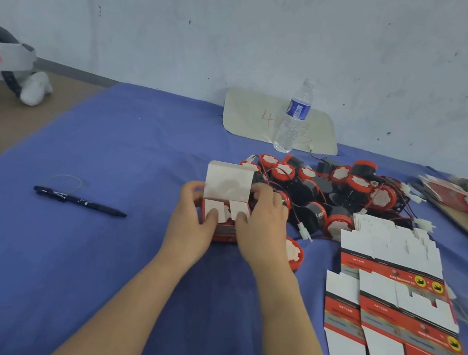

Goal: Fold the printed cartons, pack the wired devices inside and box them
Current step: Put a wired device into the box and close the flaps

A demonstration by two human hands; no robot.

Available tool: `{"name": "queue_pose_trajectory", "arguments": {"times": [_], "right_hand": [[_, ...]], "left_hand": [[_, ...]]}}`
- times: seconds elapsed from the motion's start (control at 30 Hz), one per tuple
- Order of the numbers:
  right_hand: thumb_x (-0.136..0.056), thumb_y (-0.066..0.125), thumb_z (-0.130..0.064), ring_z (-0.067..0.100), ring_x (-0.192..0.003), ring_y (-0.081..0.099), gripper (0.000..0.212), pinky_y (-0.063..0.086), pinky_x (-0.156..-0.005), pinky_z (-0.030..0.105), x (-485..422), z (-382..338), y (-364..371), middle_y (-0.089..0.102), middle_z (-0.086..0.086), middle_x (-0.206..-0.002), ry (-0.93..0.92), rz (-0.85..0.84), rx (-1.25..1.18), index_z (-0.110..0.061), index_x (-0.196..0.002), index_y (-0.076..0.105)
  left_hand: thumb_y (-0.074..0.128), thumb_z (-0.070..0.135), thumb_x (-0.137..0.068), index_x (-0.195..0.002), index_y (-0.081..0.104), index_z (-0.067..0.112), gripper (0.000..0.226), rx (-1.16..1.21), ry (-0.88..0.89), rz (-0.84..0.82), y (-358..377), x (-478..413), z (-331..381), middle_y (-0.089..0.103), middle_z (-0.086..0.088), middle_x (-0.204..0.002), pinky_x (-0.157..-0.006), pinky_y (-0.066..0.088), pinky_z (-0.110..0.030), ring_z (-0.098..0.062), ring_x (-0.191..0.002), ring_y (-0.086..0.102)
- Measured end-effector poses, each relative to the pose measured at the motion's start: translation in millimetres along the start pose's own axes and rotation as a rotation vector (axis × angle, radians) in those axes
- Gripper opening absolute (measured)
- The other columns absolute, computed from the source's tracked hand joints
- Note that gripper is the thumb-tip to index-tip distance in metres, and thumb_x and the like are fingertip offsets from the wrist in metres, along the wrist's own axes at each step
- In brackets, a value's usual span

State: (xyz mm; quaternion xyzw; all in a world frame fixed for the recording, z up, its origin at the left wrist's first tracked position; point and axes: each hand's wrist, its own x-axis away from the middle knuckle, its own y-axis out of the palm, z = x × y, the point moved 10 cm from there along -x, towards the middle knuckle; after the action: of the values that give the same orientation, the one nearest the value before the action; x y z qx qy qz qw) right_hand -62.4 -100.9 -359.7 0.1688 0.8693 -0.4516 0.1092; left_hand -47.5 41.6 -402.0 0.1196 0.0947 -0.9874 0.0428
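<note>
Pinning the two small side flaps [212, 205] down is the step I'm on, I reckon, which is why the carton [223, 234] sits upright on the blue cloth [107, 157] with a hand on each side. My left hand [188, 225] wraps the left wall and my right hand [264, 231] wraps the right, fingers curled round the back, each thumb pressing its own flap flat. So both hands have a firm hold on the box, which sits dead centre between the palms. The lid flap [227, 181] stands straight up behind my thumbs, out of the way until the side flaps are flat. There's something white between them (probably a device, but I can't tell). The pile of wired devices [332, 189] lies just behind my right hand, and the flat cartons [390, 263] lie to its right, both within easy reach.
</note>
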Motion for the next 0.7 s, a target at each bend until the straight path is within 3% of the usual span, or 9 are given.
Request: {"name": "queue_pose_trajectory", "arguments": {"times": [0.13,0.2,0.27,0.37,0.43,0.5,0.57,0.63,0.7], "right_hand": [[-0.09,0.054,-0.003,0.021,-0.136,0.022,0.091,0.027,-0.105,0.028,-2.1,-2.9,5.5,0.031,-0.004,-0.149,-0.096,-0.092,-0.119,-0.033,-0.151,-0.006],[-0.09,0.052,-0.003,0.015,-0.13,0.03,0.086,0.028,-0.092,0.016,0.0,-4.6,10.0,0.042,-0.007,-0.134,-0.149,-0.153,-0.152,-0.036,-0.151,0.002],[-0.089,0.054,-0.005,0.015,-0.125,0.036,0.073,0.03,-0.089,0.015,1.3,-7.3,6.1,0.043,-0.009,-0.128,-0.191,-0.12,-0.172,-0.034,-0.148,0.023],[-0.087,0.063,-0.011,0.017,-0.135,0.029,0.048,0.025,-0.094,0.012,1.8,-9.0,-6.8,0.03,-0.003,-0.144,-0.222,-0.008,-0.197,-0.023,-0.131,0.05],[-0.086,0.066,-0.016,0.011,-0.136,0.03,0.035,0.025,-0.093,0.007,3.2,-8.8,-2.0,0.033,-0.004,-0.146,-0.221,-0.096,-0.181,-0.019,-0.121,0.059],[-0.086,0.068,-0.026,0.009,-0.128,0.043,0.038,0.032,-0.086,0.002,8.4,-6.7,10.8,0.049,-0.01,-0.131,-0.213,-0.281,-0.171,-0.024,-0.123,0.059],[-0.085,0.068,-0.036,0.007,-0.13,0.04,0.048,0.03,-0.095,0.008,13.3,-5.2,18.8,0.046,-0.011,-0.137,-0.215,-0.415,-0.144,-0.031,-0.132,0.054],[-0.09,0.063,-0.035,0.009,-0.138,0.03,0.049,0.026,-0.107,0.021,12.1,-3.4,19.6,0.036,-0.008,-0.149,-0.208,-0.436,-0.093,-0.033,-0.137,0.049],[-0.093,0.061,-0.029,0.013,-0.139,0.03,0.046,0.025,-0.112,0.027,8.8,-2.5,16.2,0.037,-0.003,-0.15,-0.202,-0.389,-0.062,-0.027,-0.138,0.05]], "left_hand": [[0.052,-0.003,-0.091,-0.143,0.022,0.034,0.071,0.144,-0.018,-0.038,1.8,-4.5,-2.5,0.054,0.02,-0.105,-0.06,0.041,0.0,0.024,-0.077,0.053],[0.051,-0.005,-0.09,-0.125,0.039,0.041,0.059,0.185,-0.027,-0.058,1.8,-6.2,-1.9,0.057,0.015,-0.107,-0.056,0.043,-0.003,0.021,-0.074,0.056],[0.05,-0.005,-0.09,-0.106,0.045,0.039,0.048,0.195,-0.033,-0.038,-1.4,-6.7,-2.3,0.057,0.012,-0.108,-0.055,0.044,-0.004,0.022,-0.074,0.055],[0.05,-0.003,-0.091,-0.093,0.047,0.032,0.035,0.132,0.002,-0.028,-3.5,-7.0,-0.6,0.056,0.008,-0.106,-0.058,0.045,-0.007,0.019,-0.079,0.055],[0.05,-0.002,-0.091,-0.088,0.052,0.029,0.032,0.055,0.034,-0.055,-2.1,-7.7,1.5,0.058,0.0,-0.11,-0.065,0.046,-0.014,0.002,-0.091,0.059],[0.046,-0.003,-0.092,-0.087,0.057,0.028,0.033,0.007,0.041,-0.067,-4.8,-8.3,1.0,0.06,-0.001,-0.114,-0.075,0.045,-0.018,-0.013,-0.102,0.058],[0.039,-0.001,-0.096,-0.086,0.064,0.026,0.039,0.014,0.016,-0.072,-11.2,-8.7,0.7,0.06,0.005,-0.119,-0.083,0.043,-0.017,-0.012,-0.109,0.056],[0.037,0.003,-0.099,-0.085,0.069,0.027,0.042,0.049,-0.03,-0.118,-14.0,-8.8,-1.6,0.058,0.011,-0.123,-0.089,0.043,-0.017,-0.006,-0.113,0.054],[0.047,0.015,-0.099,-0.09,0.068,0.031,0.028,0.054,-0.019,-0.199,-10.6,-5.9,1.1,0.059,0.013,-0.124,-0.093,0.043,-0.016,0.0,-0.111,0.055]]}}
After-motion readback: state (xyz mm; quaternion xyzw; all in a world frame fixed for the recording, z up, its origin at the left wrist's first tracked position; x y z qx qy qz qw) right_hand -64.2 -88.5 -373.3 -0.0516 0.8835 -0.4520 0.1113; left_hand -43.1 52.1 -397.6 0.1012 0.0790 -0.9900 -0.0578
